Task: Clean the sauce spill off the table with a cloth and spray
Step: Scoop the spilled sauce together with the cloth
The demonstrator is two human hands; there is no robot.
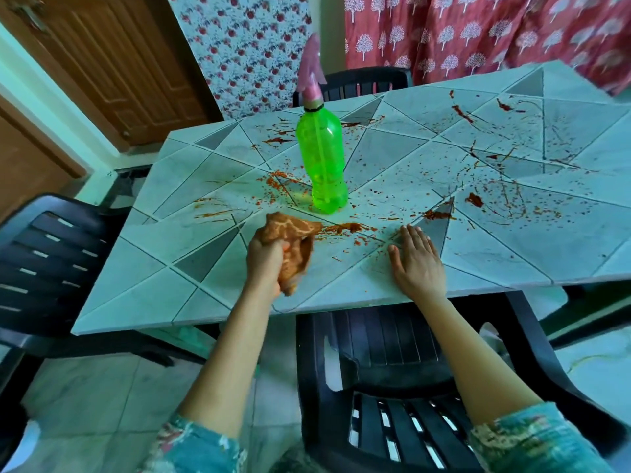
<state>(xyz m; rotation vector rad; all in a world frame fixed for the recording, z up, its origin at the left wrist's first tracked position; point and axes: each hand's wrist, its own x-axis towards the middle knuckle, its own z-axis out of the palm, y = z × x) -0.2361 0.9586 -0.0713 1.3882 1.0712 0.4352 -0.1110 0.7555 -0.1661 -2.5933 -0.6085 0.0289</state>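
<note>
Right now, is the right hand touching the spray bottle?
Apart. The head view shows the right hand lying flat on the table near its front edge, with a clear stretch of spattered surface between it and the green spray bottle.

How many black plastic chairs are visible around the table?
3. The left chair stands at the table's left end, the near chair at its near side, the far chair behind the green bottle. A dark shape under the right end may be a fourth.
</note>
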